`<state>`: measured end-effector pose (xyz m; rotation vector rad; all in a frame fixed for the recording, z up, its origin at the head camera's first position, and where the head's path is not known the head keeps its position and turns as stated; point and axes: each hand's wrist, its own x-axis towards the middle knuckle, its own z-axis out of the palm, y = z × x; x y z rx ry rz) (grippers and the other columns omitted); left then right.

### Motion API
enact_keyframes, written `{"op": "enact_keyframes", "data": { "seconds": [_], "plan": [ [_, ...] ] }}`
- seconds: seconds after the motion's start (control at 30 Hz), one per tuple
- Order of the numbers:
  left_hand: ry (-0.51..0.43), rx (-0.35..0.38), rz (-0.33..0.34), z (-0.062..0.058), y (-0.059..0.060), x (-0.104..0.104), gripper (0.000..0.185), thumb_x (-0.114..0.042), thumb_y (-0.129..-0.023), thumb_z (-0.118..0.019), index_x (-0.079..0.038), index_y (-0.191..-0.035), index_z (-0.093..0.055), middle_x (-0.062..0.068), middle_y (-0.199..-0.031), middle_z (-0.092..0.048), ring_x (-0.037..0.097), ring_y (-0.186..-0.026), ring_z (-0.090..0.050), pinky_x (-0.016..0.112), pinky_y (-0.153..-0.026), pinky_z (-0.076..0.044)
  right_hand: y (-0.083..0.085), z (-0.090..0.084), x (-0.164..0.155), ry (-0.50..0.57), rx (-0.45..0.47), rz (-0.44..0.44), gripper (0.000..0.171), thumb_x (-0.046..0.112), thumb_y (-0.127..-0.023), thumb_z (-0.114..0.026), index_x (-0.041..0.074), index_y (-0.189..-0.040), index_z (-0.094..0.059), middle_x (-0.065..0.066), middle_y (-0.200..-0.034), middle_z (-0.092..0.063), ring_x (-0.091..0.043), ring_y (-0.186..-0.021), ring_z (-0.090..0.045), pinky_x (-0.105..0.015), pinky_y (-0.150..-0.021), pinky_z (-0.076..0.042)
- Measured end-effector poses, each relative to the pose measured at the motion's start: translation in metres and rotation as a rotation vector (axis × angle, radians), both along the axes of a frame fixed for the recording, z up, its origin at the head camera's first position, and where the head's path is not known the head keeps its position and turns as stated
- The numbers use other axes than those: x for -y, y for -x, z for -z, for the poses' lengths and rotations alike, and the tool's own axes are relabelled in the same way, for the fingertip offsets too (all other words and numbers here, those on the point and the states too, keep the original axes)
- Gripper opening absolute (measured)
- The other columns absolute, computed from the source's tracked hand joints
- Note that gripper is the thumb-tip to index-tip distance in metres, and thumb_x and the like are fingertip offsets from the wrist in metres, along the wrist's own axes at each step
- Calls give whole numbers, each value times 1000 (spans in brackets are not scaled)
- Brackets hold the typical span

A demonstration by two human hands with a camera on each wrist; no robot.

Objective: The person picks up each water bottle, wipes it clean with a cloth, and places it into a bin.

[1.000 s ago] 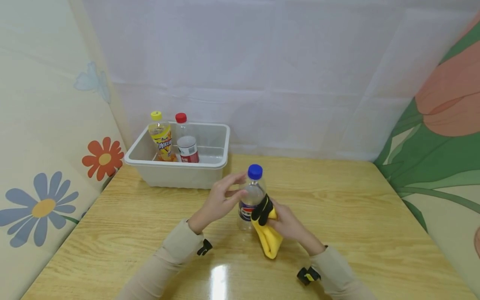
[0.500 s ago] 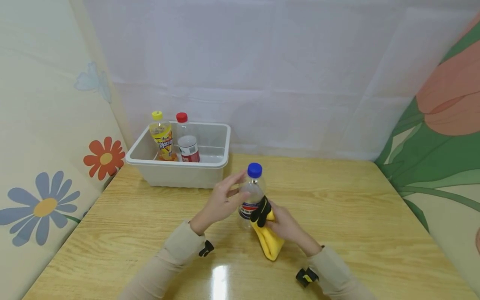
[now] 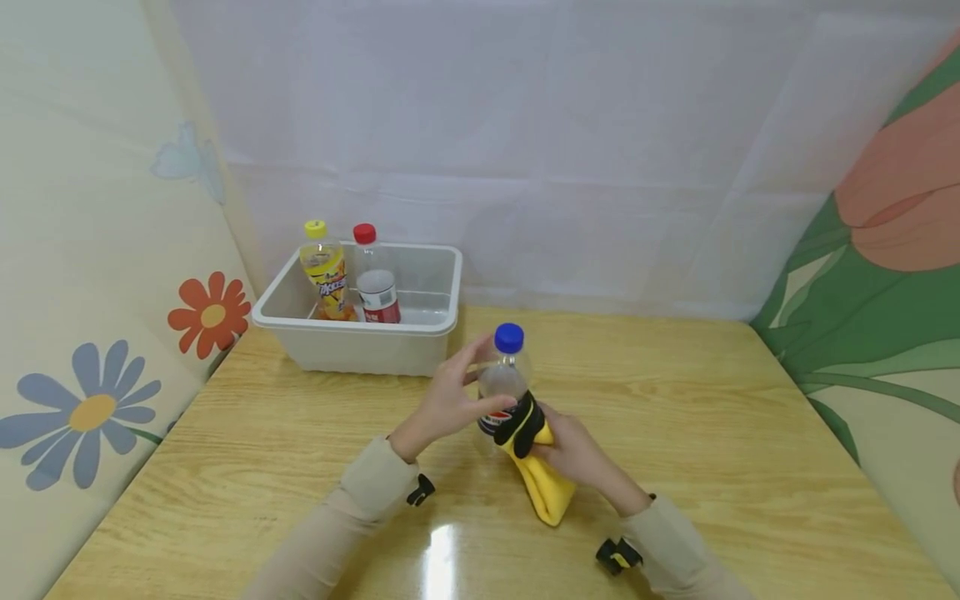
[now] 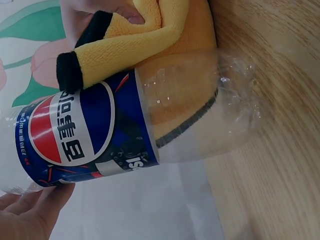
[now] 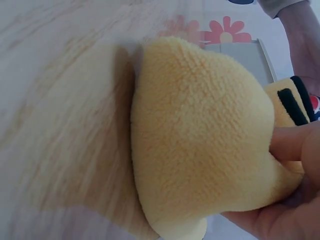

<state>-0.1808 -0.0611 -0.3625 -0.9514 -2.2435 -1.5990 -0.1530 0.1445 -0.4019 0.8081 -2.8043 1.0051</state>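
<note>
1. wooden table [image 3: 712, 433] is carrying everything, patterned fabric walls are standing round it
2. white tub [image 3: 420, 329] is sitting at the table's far left edge, well apart from the hands; yellow-capped bottle [image 3: 324, 271] and red-capped bottle [image 3: 372, 275] are standing upright inside, at its left end, side by side
3. clear Pepsi bottle [image 3: 504, 387] with blue cap is standing upright at mid-table, base on the wood in the left wrist view [image 4: 150, 125]
4. yellow cloth [image 3: 542, 475] with black edging is pressing against the bottle's label on its right side, bulk hanging down to the table
5. right hand [image 3: 573, 454] is gripping the cloth, fingers curled into the bunched fabric, one finger digging into the pile in the right wrist view [image 5: 295, 145]
6. left hand [image 3: 450, 396] is holding the bottle's upper body from the left, fingers curled round it, slightly spread, thumb on the near side
</note>
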Motion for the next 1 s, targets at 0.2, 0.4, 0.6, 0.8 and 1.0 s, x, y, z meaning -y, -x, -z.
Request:
{"op": "enact_keyframes", "data": {
  "seconds": [0.2, 0.4, 0.6, 0.8, 1.0],
  "plan": [
    [-16, 51, 13, -2, 0, 0, 76, -6, -69, -79, -1, -130, -34, 20, -122, -51, 30, -112, -50, 39, -88, -49, -1, -1, -2, 4, 5, 0, 54, 2, -77, -69, -4, -126, -47, -11, -90, -64, -14, -73, -55, -28, -63, -48],
    [-37, 57, 15, -3, 0, 0, 75, -1, -67, -79, 3, -127, -36, 22, -123, -49, 32, -114, -48, 41, -90, -47, -2, -1, -4, 25, 26, 15, 55, 2, -76, -69, -3, -126, -47, -13, -93, -64, -16, -76, -57, -31, -67, -49],
    [-53, -70, -2, 0, 3, 2, 69, -3, -65, -81, 5, -123, -45, 18, -119, -50, 29, -108, -50, 31, -87, -50, -3, -2, -9, 41, 25, 22, 54, 0, -76, -68, -5, -125, -47, -14, -92, -64, -15, -73, -56, -28, -63, -48],
    [-25, -146, -9, 1, 4, 4, 71, -7, -65, -81, 3, -127, -47, 17, -116, -50, 27, -100, -51, 25, -77, -53, -4, -5, -13, 56, 17, 33, 51, -1, -76, -68, -6, -123, -49, -14, -90, -64, -13, -70, -55, -26, -61, -47],
    [-34, -110, 24, 0, 5, 7, 73, -5, -67, -79, 5, -129, -41, 19, -116, -51, 30, -102, -53, 34, -75, -54, -5, -9, -16, 86, 15, 54, 53, -5, -75, -67, -7, -124, -48, -19, -98, -64, -18, -77, -58, -30, -66, -50]
  ]
}}
